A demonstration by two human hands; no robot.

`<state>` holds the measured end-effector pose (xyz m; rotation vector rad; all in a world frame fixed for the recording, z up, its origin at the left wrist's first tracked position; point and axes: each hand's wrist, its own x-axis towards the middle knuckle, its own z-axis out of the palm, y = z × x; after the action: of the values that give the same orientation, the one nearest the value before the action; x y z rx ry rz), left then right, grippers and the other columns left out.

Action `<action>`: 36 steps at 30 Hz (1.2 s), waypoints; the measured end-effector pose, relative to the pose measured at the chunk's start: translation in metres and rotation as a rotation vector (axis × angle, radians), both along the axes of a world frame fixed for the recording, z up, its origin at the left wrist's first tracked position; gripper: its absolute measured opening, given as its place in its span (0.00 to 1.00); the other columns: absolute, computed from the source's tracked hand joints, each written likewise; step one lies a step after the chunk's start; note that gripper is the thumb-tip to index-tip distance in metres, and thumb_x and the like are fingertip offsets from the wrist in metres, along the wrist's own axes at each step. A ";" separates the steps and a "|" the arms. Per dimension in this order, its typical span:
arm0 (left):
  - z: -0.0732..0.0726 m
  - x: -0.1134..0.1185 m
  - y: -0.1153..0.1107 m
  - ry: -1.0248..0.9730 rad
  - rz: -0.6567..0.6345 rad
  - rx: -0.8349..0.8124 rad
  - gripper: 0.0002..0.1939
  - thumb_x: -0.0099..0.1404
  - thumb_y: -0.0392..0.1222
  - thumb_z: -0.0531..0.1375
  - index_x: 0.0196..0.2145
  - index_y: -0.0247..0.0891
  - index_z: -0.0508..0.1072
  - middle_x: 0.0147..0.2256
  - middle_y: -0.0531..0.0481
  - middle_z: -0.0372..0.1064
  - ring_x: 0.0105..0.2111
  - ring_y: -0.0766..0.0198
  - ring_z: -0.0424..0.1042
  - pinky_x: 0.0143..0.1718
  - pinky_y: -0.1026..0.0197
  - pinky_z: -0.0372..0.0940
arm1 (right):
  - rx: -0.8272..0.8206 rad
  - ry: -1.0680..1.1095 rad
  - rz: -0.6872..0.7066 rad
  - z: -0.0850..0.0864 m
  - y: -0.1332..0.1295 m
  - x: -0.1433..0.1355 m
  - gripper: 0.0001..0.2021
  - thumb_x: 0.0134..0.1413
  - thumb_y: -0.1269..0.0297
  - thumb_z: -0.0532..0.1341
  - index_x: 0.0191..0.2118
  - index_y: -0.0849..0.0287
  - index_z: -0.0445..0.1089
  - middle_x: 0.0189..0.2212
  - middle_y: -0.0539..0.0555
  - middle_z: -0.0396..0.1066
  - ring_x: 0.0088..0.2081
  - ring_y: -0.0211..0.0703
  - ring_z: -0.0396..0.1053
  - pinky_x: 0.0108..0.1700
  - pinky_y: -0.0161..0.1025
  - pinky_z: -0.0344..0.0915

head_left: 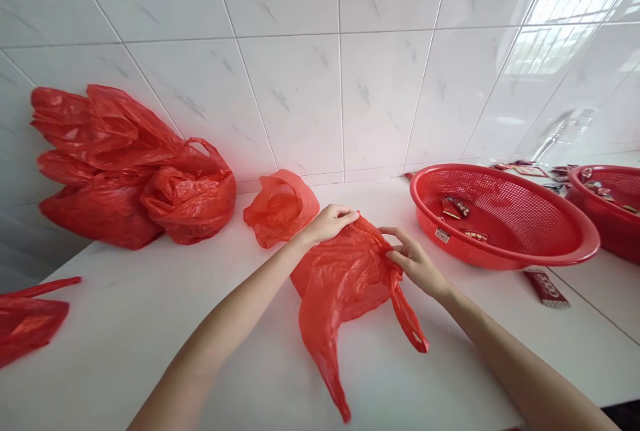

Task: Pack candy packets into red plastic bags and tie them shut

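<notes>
A thin red plastic bag is spread out between my two hands, over the white counter. My left hand pinches its upper edge near the middle. On the right side of the bag, my right hand grips it between thumb and fingers. Two long handle ends hang down toward me, one at the lower middle and one below my right hand. Just behind my left hand sits a loose, crumpled red bag.
Full-looking red bags lean against the tiled wall at the left. A red perforated basket with several small packets stands right, beside a second red basket. One dark red packet lies before it. Another red bag is at the left edge.
</notes>
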<state>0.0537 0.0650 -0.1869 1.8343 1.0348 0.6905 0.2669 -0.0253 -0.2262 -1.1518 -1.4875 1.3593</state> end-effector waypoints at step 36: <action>0.022 -0.027 -0.084 1.148 0.175 0.435 0.19 0.72 0.34 0.45 0.43 0.30 0.76 0.45 0.29 0.72 0.49 0.37 0.71 0.48 0.38 0.65 | -0.208 0.056 -0.108 -0.015 0.011 0.006 0.28 0.48 0.46 0.67 0.50 0.58 0.67 0.18 0.43 0.66 0.17 0.34 0.58 0.18 0.31 0.50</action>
<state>0.0268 -0.0190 -0.1645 2.6020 1.8766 -0.1594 0.2730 -0.0140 -0.2410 -1.2927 -1.2482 1.4850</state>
